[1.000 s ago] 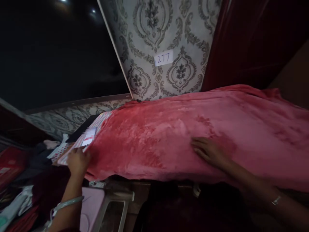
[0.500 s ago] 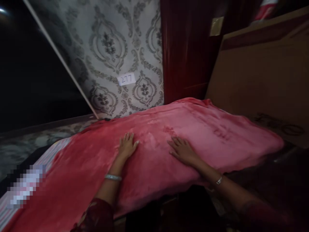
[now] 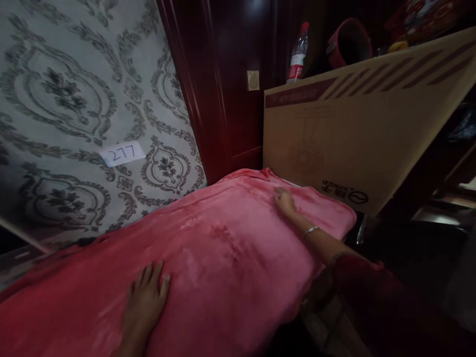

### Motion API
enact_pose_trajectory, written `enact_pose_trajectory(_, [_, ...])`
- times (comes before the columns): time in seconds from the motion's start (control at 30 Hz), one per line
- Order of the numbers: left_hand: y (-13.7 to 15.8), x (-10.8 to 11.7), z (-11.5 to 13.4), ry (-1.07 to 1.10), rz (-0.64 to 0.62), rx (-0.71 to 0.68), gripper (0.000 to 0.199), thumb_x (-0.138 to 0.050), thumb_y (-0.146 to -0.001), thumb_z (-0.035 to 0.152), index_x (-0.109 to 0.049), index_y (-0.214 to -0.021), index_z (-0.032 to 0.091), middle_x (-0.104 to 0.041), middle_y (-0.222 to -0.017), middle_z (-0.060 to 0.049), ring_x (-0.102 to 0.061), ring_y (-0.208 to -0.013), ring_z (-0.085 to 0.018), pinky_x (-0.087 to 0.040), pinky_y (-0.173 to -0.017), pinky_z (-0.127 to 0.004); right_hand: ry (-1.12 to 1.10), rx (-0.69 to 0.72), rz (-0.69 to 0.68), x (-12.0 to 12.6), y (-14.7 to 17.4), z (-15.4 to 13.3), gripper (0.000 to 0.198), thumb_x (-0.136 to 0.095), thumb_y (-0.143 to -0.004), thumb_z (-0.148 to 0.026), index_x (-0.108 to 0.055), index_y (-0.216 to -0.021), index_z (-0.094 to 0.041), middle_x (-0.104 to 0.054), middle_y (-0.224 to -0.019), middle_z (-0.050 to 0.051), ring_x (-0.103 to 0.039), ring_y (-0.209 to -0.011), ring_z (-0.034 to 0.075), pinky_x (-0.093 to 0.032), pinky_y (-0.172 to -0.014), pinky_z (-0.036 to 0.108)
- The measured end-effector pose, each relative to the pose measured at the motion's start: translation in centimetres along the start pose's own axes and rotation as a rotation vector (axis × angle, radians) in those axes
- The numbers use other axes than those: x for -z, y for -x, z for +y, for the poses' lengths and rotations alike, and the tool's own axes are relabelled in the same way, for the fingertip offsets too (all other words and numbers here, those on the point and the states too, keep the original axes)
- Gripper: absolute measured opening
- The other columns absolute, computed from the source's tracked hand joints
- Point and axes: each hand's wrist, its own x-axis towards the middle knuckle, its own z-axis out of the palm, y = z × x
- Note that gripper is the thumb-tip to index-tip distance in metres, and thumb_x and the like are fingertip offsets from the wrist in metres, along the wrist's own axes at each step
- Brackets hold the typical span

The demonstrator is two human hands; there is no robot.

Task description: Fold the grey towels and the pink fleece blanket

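A pink and red plush blanket [image 3: 208, 258] lies spread over a raised surface, with soft darker patches in its pile. My left hand [image 3: 145, 297] rests flat on its near left part, fingers stretched and thumb apart. Farther off, toward the blanket's far right end, my right hand [image 3: 284, 201] lies on the cloth with its fingers pointing away. Those fingertips are slightly blurred, and I see no fold held between them.
A large cardboard carton [image 3: 334, 139] stands beyond the blanket's right end. On top are a red-capped plastic bottle [image 3: 297, 54] and a red ring-shaped thing [image 3: 349, 42]. Patterned wallpaper [image 3: 70, 99] with a paper label [image 3: 122, 153] and a dark red door [image 3: 219, 89] border the far side.
The view has swung right, bringing the carton and bottle into fuller sight. My right hand has slid across the blanket toward its far right end, away from my left, which stays flat.
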Motion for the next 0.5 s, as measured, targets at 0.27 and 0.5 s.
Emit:
enact_pose_trajectory(0.27, [-0.7, -2.1, -1.3, 0.059, 0.048, -0.014, 0.077, -0.021, -0.089, 0.047, -0.051, -0.147, 0.006, -0.048, -0.154, -0.016, -0.043, -0.144, -0.033, -0.033, -0.116, -0.054, 0.133, -0.199, 0.036, 3.2, -7.4, 7.2, 0.043, -0.043, -0.089, -0.013, -0.073, -0.121, -0.012, -0.070, -0.123, 0.015, -0.062, -0.118, 0.027, -0.045, -0.105, 0.038])
enact_pose_trajectory(0.5, [-1.1, -4.1, -2.7, 0.142, 0.112, -0.006, 0.073, -0.030, -0.084, 0.050, -0.058, -0.142, 0.017, -0.062, -0.142, -0.014, -0.049, -0.139, -0.034, -0.041, -0.110, -0.056, 0.198, -0.325, -0.153, 1.4, -11.1, 9.5, 0.038, -0.052, -0.089, -0.015, -0.074, -0.119, -0.009, -0.072, -0.117, 0.019, -0.068, -0.109, 0.027, -0.050, -0.088, 0.029])
